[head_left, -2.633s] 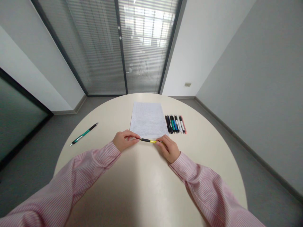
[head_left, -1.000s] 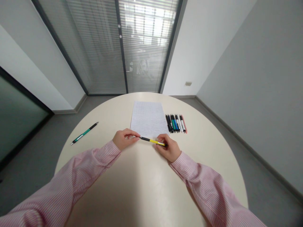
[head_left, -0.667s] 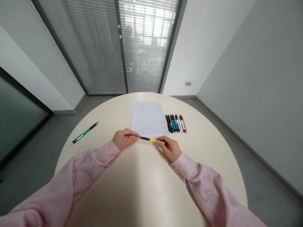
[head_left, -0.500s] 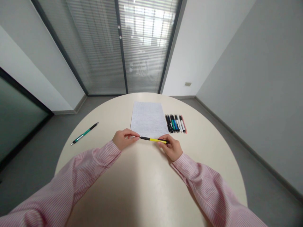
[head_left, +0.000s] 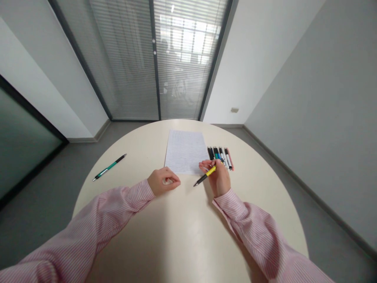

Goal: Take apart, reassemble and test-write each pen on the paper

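A yellow and black pen [head_left: 211, 171] is held by my right hand [head_left: 220, 181], its dark tip pointing down and left, just off the near right corner of a lined sheet of paper [head_left: 186, 152]. Part of the pen's back end is hidden by the fingers. My left hand [head_left: 160, 182] rests near the paper's near left corner, thumb and fingertips pinched together with nothing between them. Behind the right hand lies a row of several pens [head_left: 220, 152], dark, green, blue, white and pink, partly covered by that hand.
A green and black pen [head_left: 109, 167] lies slantwise on the left of the round cream table [head_left: 188, 228]. Beyond the table's far edge stands a glass partition with blinds [head_left: 126, 78]. A grey wall [head_left: 309, 102] rises on the right.
My left hand has let go of the pen's tip end. The right hand has turned the pen so its tip points down toward me. The view has shifted slightly.
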`<control>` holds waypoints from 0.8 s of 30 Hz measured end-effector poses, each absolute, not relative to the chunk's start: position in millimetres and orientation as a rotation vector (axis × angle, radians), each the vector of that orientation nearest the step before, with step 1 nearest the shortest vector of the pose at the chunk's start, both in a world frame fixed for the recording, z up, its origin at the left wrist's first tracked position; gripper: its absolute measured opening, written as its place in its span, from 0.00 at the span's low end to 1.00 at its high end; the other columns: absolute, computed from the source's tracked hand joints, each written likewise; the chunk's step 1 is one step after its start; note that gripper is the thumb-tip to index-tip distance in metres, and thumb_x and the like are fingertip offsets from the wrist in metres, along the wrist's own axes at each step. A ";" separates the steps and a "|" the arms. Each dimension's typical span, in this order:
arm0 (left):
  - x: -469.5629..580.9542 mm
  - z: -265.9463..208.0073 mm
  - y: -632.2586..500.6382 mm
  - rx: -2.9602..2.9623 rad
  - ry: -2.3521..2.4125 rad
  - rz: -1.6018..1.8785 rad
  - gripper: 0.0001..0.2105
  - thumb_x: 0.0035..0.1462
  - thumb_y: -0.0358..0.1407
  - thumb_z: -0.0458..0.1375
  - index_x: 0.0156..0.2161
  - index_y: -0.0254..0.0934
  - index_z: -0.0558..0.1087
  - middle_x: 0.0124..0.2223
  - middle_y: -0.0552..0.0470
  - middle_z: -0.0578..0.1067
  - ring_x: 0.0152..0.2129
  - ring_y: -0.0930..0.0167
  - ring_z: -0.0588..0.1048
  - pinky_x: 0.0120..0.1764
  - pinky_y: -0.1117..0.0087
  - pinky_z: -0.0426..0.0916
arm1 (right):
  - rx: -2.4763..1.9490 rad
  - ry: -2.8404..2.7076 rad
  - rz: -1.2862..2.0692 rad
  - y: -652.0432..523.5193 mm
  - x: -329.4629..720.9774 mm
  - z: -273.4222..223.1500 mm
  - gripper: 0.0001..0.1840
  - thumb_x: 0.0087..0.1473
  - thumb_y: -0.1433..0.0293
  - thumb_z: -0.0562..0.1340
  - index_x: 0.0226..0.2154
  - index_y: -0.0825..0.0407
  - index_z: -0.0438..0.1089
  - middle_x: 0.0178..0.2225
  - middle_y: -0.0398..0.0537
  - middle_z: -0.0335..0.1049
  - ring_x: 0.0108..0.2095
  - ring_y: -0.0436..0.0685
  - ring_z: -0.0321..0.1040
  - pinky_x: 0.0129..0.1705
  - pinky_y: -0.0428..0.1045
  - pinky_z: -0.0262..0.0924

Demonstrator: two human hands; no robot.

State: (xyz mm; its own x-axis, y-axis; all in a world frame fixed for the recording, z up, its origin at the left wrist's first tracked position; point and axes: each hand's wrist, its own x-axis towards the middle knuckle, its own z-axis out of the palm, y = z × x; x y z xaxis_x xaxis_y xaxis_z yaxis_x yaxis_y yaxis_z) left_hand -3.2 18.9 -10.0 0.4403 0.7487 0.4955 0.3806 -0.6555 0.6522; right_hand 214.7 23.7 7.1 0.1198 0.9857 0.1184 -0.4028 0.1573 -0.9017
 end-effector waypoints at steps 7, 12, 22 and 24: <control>-5.5 -19.0 19.6 2.339 0.878 0.850 0.07 0.51 0.35 0.57 0.26 0.37 0.75 0.18 0.55 0.74 0.21 0.75 0.70 0.28 0.76 0.64 | -0.680 -0.825 1.506 62.2 209.9 27.0 0.23 0.50 0.46 0.50 0.24 0.48 0.60 0.14 0.33 0.37 0.13 0.47 0.35 0.13 0.42 0.40; -5.0 -20.1 19.0 2.398 0.896 0.767 0.06 0.50 0.35 0.58 0.26 0.37 0.75 0.19 0.55 0.73 0.21 0.75 0.69 0.29 0.76 0.64 | -0.588 -0.765 1.662 70.9 206.6 15.0 0.31 0.48 0.42 0.46 0.12 0.49 0.44 0.10 0.33 0.34 0.12 0.46 0.27 0.10 0.42 0.32; -5.2 -19.7 19.9 2.406 0.907 0.731 0.08 0.51 0.36 0.56 0.26 0.37 0.75 0.19 0.54 0.73 0.22 0.74 0.69 0.29 0.76 0.63 | -0.642 -0.634 1.740 72.1 209.4 11.4 0.29 0.49 0.46 0.47 0.10 0.49 0.45 0.09 0.33 0.35 0.11 0.44 0.28 0.09 0.42 0.34; -5.1 -19.5 19.8 2.402 0.909 0.732 0.07 0.51 0.36 0.56 0.26 0.37 0.75 0.19 0.54 0.73 0.22 0.74 0.69 0.28 0.76 0.63 | -0.689 -0.638 1.743 74.2 209.4 9.8 0.26 0.49 0.48 0.51 0.13 0.50 0.54 0.08 0.31 0.35 0.11 0.44 0.28 0.09 0.41 0.33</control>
